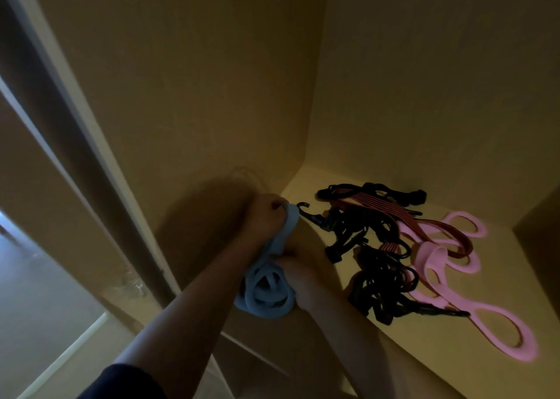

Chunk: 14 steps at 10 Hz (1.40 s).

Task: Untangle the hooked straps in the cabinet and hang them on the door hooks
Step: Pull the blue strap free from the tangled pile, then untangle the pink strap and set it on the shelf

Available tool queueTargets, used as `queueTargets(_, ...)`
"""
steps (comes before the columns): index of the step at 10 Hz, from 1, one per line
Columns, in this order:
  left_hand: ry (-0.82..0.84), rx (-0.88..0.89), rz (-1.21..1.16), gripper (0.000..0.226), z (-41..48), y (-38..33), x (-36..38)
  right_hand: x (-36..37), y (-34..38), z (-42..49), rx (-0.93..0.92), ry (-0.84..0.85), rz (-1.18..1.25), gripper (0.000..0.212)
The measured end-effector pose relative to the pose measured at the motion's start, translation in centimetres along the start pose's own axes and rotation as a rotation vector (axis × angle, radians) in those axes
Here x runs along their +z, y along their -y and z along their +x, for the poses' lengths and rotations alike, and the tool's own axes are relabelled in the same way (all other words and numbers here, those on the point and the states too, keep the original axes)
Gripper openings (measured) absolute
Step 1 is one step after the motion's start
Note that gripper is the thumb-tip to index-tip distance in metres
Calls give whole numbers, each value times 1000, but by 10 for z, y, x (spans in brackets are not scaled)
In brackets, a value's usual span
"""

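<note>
While my left hand (266, 218) and right hand (298, 273) both clench the blue strap (268, 297) at the shelf (439, 353) front, I seem mid-untangling. Next, its loops need teasing apart; the black tangle (374, 265) lies just beside.

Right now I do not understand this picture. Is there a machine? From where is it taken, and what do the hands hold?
There is no machine: a person works with two bare hands. The one picture comes from a camera worn on the person's head, looking down into a dim cabinet. The left hand and the right hand both grip a blue strap with loops. On the shelf lie tangled black hooked straps, a red striped strap and a pink strap with loops.
</note>
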State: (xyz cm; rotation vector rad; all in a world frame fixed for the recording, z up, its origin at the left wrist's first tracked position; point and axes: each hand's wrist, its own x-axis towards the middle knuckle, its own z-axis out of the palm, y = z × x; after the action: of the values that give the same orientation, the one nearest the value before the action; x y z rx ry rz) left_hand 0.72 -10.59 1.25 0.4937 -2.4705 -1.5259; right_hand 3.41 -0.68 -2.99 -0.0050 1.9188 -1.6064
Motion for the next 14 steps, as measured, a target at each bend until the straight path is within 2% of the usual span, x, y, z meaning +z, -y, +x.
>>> queueTargets(1,-50,11,42,26,1,19,4,-2,-7,5,-167,-76,-225,36)
queueTargets(2,-65,14,100,26,7,24,9,1,-6,2,-234,-129,-380,31)
queueTargets(4,-46,2,253,31,17,29,14,-11,3,7,-303,-71,-731,39)
queueTargets(5,-11,60,315,38,16,25,17,-18,4,7,-289,-45,-738,41)
queueTargets(6,-6,204,389,40,15,11,25,-31,3,3,-286,-107,-667,40)
queueTargets(7,-1,300,379,36,11,-7,42,-48,7,-4,-348,-171,-647,35)
queueTargets(8,74,371,347,32,8,-26,70,-74,11,-16,-386,-202,-553,30)
queueTargets(9,153,383,316,29,10,-40,100,-104,10,-26,-351,-294,-529,21)
queueTargets(10,205,465,271,27,11,-50,127,-136,7,-33,-305,-466,-484,16)
queueTargets(11,273,519,277,26,12,-63,154,-169,-1,-41,-253,-667,-549,11)
queueTargets(12,387,539,332,25,14,-81,181,-192,-11,-42,-231,-796,-679,11)
queueTargets(14,531,648,444,29,21,-103,225,-210,-20,-42,-90,-700,-668,22)
